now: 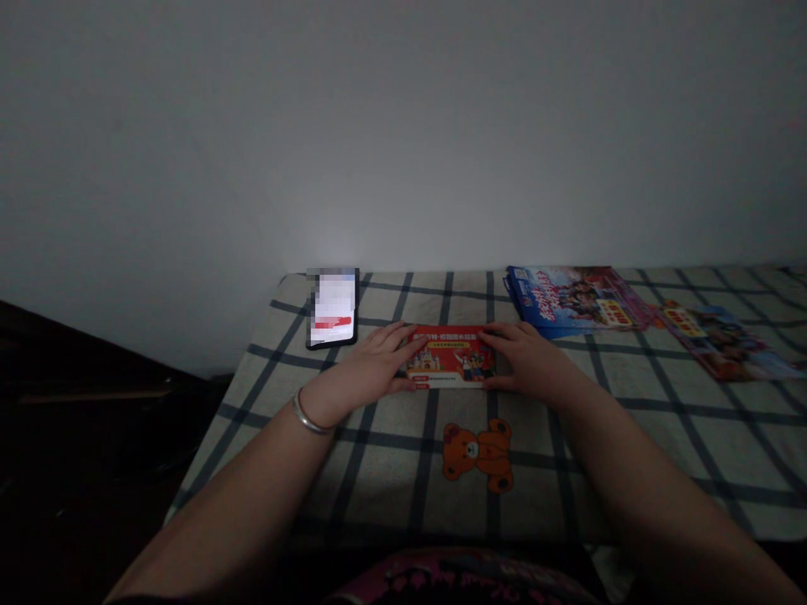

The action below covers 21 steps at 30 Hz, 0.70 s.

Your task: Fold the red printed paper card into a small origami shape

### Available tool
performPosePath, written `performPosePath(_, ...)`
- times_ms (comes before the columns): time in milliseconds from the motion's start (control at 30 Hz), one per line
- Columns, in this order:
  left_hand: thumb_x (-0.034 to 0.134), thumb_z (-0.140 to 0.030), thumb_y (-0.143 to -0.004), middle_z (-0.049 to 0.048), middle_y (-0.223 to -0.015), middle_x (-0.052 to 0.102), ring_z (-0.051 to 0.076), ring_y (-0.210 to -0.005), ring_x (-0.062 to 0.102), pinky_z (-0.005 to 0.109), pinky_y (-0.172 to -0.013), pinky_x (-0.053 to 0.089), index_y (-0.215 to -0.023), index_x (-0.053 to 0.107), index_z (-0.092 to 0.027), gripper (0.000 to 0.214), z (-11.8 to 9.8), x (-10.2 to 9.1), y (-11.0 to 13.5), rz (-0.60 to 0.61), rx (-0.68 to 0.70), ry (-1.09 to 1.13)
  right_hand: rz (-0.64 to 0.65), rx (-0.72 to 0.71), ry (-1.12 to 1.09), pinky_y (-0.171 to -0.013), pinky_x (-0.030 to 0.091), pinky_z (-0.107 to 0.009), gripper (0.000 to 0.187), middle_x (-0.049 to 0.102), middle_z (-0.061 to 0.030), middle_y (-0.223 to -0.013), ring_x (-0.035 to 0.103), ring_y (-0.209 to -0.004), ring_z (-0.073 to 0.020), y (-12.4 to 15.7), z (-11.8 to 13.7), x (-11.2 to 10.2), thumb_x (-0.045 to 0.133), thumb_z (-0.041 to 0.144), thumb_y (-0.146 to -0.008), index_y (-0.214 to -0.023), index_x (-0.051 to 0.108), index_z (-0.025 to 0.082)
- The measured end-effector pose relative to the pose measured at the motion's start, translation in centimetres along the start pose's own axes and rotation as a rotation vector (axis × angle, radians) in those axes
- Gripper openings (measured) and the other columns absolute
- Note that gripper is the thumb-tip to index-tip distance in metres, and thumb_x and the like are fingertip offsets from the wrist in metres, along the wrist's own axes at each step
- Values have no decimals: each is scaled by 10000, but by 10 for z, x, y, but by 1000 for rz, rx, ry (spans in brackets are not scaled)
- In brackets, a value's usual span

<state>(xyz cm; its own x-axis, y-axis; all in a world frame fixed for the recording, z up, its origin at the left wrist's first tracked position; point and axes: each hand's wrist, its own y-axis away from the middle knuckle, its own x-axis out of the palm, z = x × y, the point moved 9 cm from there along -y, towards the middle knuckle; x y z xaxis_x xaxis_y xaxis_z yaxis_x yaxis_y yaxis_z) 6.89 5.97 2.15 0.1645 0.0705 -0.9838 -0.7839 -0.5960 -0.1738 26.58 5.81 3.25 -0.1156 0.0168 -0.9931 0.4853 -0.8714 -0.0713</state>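
Pale checked cloth with dark blue lines [386,481] lies under our hands, a plain grey wall [403,134] beyond. We observe a red rectangular printed card [450,357] flat between our left hand [371,363] and right hand [533,361], both spread, fingertips resting on its ends. Beyond the left hand: a lit, black-edged phone [334,307]; beyond the right: glossy blue-and-pink leaflets [573,298]; nearer than both: an orange bear figure [477,455]

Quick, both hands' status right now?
Left hand: touching the left end of the red card; grip can't be told.
Right hand: touching the card's right end; grip unclear.
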Motion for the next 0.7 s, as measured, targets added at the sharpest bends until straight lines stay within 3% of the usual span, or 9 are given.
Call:
performPosePath(567,479,-616,-915,186,-1546,292,379,-1428,250,531,-1137,301,-1506,307,-179,754,2,3,1,122,-36,117,20,-14,-79,-1059,416,-514,672,519,-111,-1413,487,-1242,-352,1,-2,-2,778,407,-707,-1327,587,228)
performPosePath(700,496,-590,-914,187,-1521,342,374,-1412,289,533,-1122,331,-1490,344,-172,728,-1,-4,0,56,-20,93,-10,-35,-89,-1043,425,-535,679,527,-112,-1403,492,-1233,-358,1,-3,-2,782,427,-700,-1323,588,242)
